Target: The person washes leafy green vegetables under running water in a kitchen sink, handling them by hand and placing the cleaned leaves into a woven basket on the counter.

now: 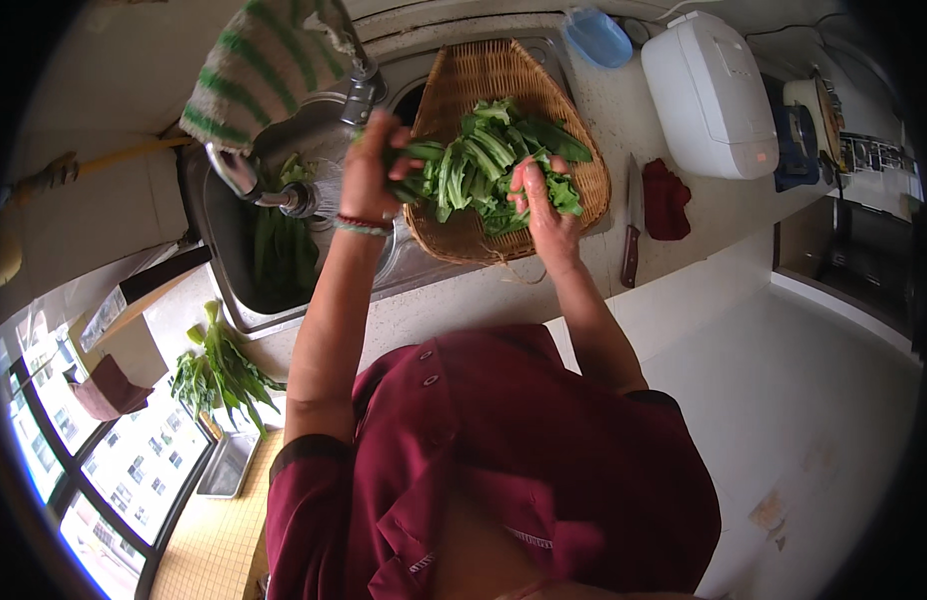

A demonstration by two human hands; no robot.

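My left hand (370, 169), blurred, is at the left side of a wicker basket (600, 169), closed around leafy green stalks beside the running faucet. Over the basket's right part, my right hand (546, 210) grips the leaf ends of greens, thumb uppermost. Cut leafy greens (475, 169) lie in the basket between both hands. The basket rests across the steel sink. Water sprays from the faucet head (298, 199) into the left basin, where more dark greens (283, 251) lie.
A kitchen knife (632, 232) and a dark red cloth (664, 199) lie right of the basket, near a white appliance (707, 97) and a blue plastic basin (598, 37). A striped towel (257, 71) hangs over the faucet. More greens (227, 360) lie left, near a metal tray (229, 465).
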